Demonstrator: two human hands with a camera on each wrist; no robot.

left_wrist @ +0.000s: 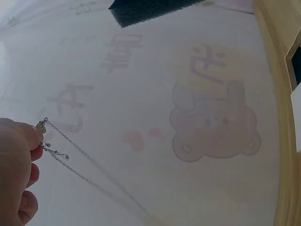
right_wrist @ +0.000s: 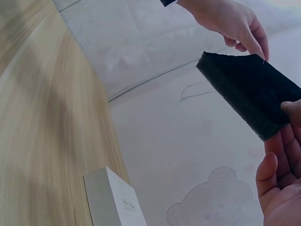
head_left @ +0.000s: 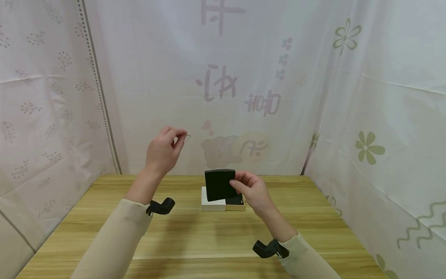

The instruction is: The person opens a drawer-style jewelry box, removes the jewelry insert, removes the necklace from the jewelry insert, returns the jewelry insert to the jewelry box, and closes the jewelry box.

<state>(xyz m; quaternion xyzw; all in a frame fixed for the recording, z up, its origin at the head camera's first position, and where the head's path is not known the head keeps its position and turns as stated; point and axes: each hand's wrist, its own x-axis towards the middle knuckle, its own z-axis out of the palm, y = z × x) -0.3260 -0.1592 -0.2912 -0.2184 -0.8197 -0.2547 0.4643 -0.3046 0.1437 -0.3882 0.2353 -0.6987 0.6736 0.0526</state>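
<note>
My left hand (head_left: 163, 149), raised above the table at centre left, pinches a thin silver chain necklace (left_wrist: 57, 154) between thumb and fingertips. In the left wrist view a small yellowish piece (left_wrist: 41, 126) shows at the fingertips, and two strands of chain run down to the right. Over the back of the table my right hand (head_left: 256, 193) grips a square black foam pad (head_left: 219, 186) by its right edge, thumb on the near face. The pad's thick, fuzzy edge shows in the right wrist view.
Behind and below the pad, a white box part with small print (right_wrist: 124, 202) stands on the wooden table (head_left: 181, 240). Beside it sits a shallow open box (head_left: 235, 207) with a dark inside. Printed white curtains (head_left: 156, 77) enclose the table at the back and sides.
</note>
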